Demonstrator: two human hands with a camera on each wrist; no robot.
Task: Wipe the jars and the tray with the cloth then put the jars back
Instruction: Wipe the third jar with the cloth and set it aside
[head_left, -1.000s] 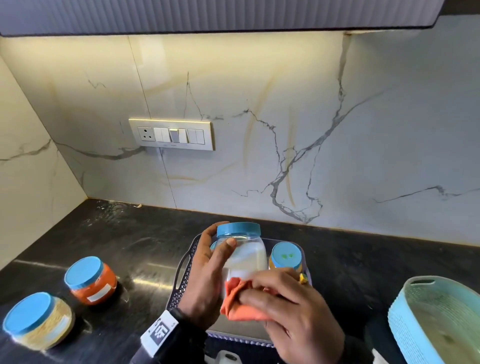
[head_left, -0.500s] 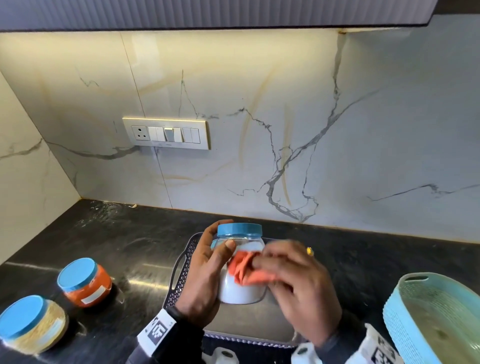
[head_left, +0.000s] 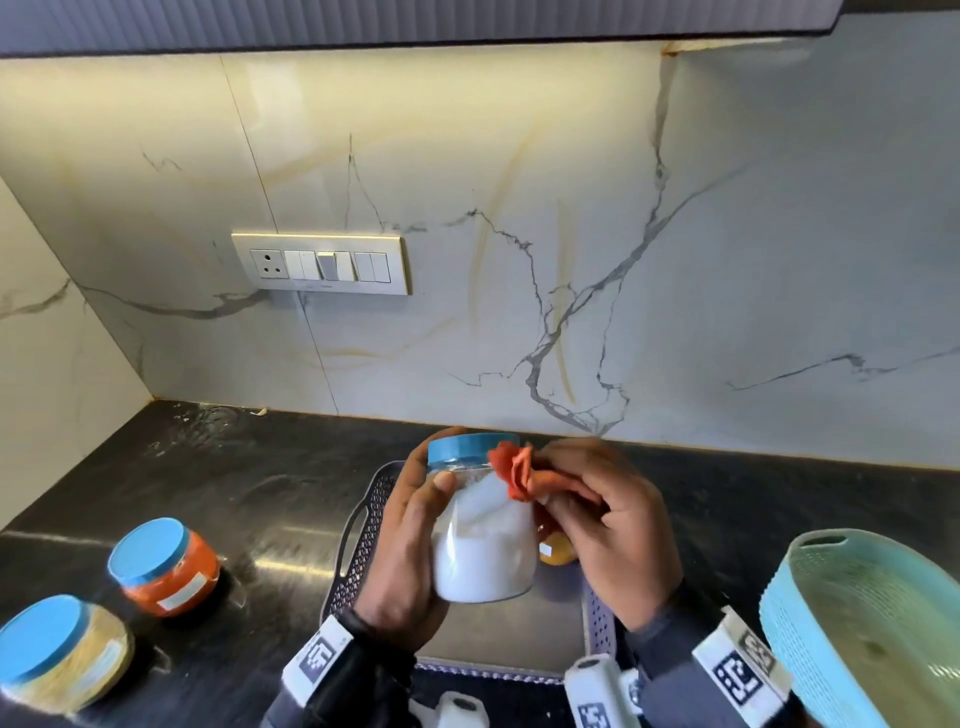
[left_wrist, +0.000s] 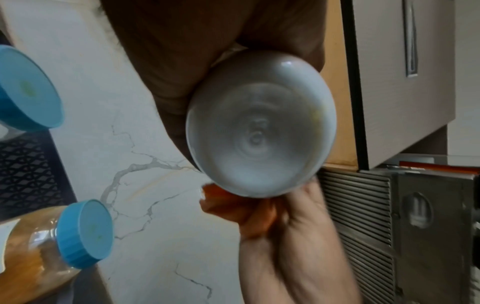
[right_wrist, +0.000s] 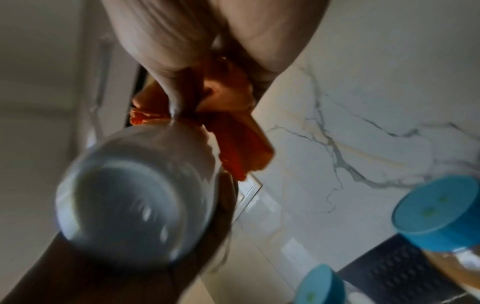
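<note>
My left hand (head_left: 415, 525) grips a clear jar of white powder (head_left: 485, 545) with a blue lid, held upright above the dark perforated tray (head_left: 358, 551). Its round base (left_wrist: 259, 127) fills the left wrist view. My right hand (head_left: 602, 525) pinches a bunched orange cloth (head_left: 524, 473) against the jar's neck, just under the lid. The cloth (right_wrist: 241, 144) shows above the jar's base (right_wrist: 135, 197) in the right wrist view. A jar of yellow powder (head_left: 557, 553) stands in the tray, mostly hidden behind my right hand.
Two blue-lidded jars stand on the black counter at the left: an orange one (head_left: 163, 566) and a beige one (head_left: 60, 654). A light blue basket (head_left: 872, 623) sits at the right edge. The marble wall with a switch plate (head_left: 319, 263) rises behind.
The cloth has moved up the jar, from its lower body through its middle to the neck by the lid. The left hand has kept its hold, and the jar has risen slightly.
</note>
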